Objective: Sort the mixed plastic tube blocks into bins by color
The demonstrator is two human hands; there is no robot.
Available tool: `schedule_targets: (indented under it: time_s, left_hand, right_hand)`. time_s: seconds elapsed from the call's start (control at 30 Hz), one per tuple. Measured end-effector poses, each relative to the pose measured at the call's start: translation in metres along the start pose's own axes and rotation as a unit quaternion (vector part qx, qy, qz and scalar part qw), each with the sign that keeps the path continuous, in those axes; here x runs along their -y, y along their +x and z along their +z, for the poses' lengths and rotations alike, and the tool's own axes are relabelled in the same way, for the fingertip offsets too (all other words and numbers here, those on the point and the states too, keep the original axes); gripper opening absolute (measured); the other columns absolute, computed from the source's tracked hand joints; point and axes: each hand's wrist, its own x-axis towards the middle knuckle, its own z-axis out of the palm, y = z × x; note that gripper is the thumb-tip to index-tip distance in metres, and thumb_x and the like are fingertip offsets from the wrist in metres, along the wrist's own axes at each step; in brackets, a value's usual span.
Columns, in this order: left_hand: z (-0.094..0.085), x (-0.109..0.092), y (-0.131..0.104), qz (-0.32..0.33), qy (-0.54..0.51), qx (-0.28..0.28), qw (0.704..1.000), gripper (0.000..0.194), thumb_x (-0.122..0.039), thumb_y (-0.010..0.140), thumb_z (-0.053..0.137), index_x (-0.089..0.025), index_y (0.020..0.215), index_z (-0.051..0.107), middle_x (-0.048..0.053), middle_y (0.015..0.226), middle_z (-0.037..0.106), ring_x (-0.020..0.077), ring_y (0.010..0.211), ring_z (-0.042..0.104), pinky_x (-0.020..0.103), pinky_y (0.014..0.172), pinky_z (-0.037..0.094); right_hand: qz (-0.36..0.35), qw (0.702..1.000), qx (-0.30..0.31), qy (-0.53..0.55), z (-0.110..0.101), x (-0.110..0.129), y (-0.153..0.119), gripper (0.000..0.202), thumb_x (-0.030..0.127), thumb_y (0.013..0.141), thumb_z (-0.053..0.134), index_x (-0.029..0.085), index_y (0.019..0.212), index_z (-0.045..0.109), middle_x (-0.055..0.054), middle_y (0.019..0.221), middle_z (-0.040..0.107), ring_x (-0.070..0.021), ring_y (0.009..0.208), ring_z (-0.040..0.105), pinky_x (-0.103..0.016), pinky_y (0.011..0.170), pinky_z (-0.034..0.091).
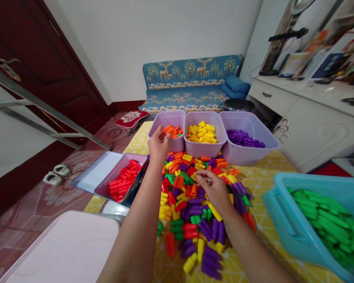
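My left hand point(159, 144) is over the near left edge of a lilac bin point(168, 114) with orange pieces point(173, 131) inside; its thumb and fingers are apart, with nothing seen between them. Low over the mixed pile of plastic pieces point(195, 210), my right hand point(214, 188) has thumb and fingertips close together near a yellow piece; whether it grips that piece is too small to tell. Two more lilac bins hold yellow pieces point(202, 132) and purple pieces point(244, 138). Red pieces point(124, 181) fill a box at the left, green ones point(327, 224) a turquoise tub point(297, 251) at the right.
A yellow patterned cloth point(259, 173) covers the table. At the front left lies a pale pink lid point(65, 251). Behind the bins is a blue patterned sofa point(188, 94). A metal ladder point(41, 102) leans at the left, and a white cabinet point(315, 118) stands at the right.
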Motion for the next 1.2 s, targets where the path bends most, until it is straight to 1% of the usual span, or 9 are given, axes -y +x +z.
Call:
schedule_targets:
  time_s: [0.13,0.3,0.37,0.53,0.63,0.77,0.9,1.03,1.2]
  left_hand:
    - [-0.007,-0.003,-0.021,0.063,-0.007,0.062,0.996,0.052,-0.019,0.083,0.06,-0.019,0.133,0.05,0.011,0.117,0.066,0.019,0.099,0.065,0.029,0.08,0.054]
    - [-0.02,-0.008,-0.086,0.087,0.081,0.154,0.981,0.025,-0.026,0.087,0.057,-0.021,0.108,0.068,0.008,0.103,0.072,0.023,0.098,0.065,0.038,0.089,0.051]
    - [-0.024,-0.005,-0.105,0.075,0.15,0.198,0.966,0.029,-0.035,0.083,0.062,-0.022,0.108,0.068,0.009,0.104,0.071,0.0274,0.101,0.064,0.044,0.091,0.049]
    - [-0.032,0.004,-0.125,0.057,0.216,0.291,0.93,0.053,-0.045,0.075,0.069,-0.024,0.123,0.061,0.012,0.123,0.062,0.0335,0.115,0.055,0.051,0.098,0.041]
    - [-0.031,0.006,-0.129,0.049,0.223,0.293,0.929,0.051,-0.036,0.077,0.067,-0.025,0.126,0.059,0.01,0.127,0.061,0.0333,0.116,0.053,0.051,0.098,0.04]
    - [-0.027,0.009,-0.132,0.049,0.23,0.261,0.936,0.048,-0.022,0.074,0.066,-0.025,0.122,0.061,0.009,0.123,0.063,0.0323,0.112,0.054,0.05,0.095,0.039]
    - [-0.024,0.011,-0.135,0.054,0.217,0.241,0.944,0.043,-0.022,0.076,0.064,-0.025,0.119,0.063,0.008,0.116,0.065,0.0311,0.109,0.055,0.049,0.095,0.039]
    - [-0.022,0.002,-0.137,0.077,0.162,0.214,0.96,0.039,-0.031,0.083,0.06,-0.026,0.121,0.06,0.007,0.117,0.065,0.0276,0.11,0.056,0.047,0.098,0.037]
    - [-0.017,-0.011,-0.141,0.111,0.13,0.261,0.95,0.029,-0.037,0.088,0.054,-0.026,0.113,0.065,0.003,0.11,0.068,0.0242,0.108,0.056,0.049,0.107,0.028]
  right_hand:
    - [0.009,1.0,-0.001,-0.009,0.001,-0.001,0.0,0.032,0.048,0.083,0.06,0.02,0.097,0.067,-0.006,0.089,0.073,-0.0214,0.077,0.068,-0.033,0.07,0.054]
    - [0.006,1.0,0.006,-0.008,0.0,0.007,0.0,0.028,0.044,0.083,0.059,0.02,0.096,0.066,-0.006,0.089,0.073,-0.0212,0.077,0.069,-0.033,0.069,0.055]
    - [0.0,1.0,0.003,-0.018,-0.008,0.014,0.002,0.026,0.042,0.083,0.059,0.02,0.095,0.067,-0.005,0.088,0.073,-0.0208,0.076,0.069,-0.032,0.069,0.054]
    - [-0.058,0.97,-0.123,-0.201,-0.049,0.021,0.014,0.023,0.039,0.083,0.057,0.021,0.093,0.068,-0.006,0.092,0.073,-0.0231,0.084,0.067,-0.037,0.08,0.05]
    - [-0.057,0.928,-0.123,-0.346,-0.068,0.008,0.021,0.023,0.037,0.083,0.055,0.022,0.094,0.069,-0.009,0.096,0.072,-0.0264,0.088,0.066,-0.04,0.08,0.048]
    - [-0.072,0.896,-0.082,-0.431,-0.068,-0.013,0.024,0.029,0.039,0.081,0.058,0.021,0.1,0.069,-0.012,0.101,0.071,-0.0284,0.093,0.064,-0.041,0.082,0.047]
    - [-0.073,0.906,-0.033,-0.416,-0.053,-0.012,0.021,0.031,0.04,0.079,0.062,0.025,0.105,0.069,-0.008,0.1,0.072,-0.0269,0.091,0.065,-0.04,0.081,0.047]
    - [-0.088,0.926,0.01,-0.366,-0.041,0.002,0.018,0.03,0.031,0.081,0.061,0.027,0.11,0.067,-0.003,0.091,0.073,-0.0253,0.092,0.062,-0.038,0.082,0.048]
    - [-0.148,0.904,0.074,-0.394,-0.029,0.013,0.015,0.037,0.017,0.079,0.06,0.027,0.114,0.068,-0.003,0.11,0.07,-0.0255,0.102,0.056,-0.039,0.092,0.044]
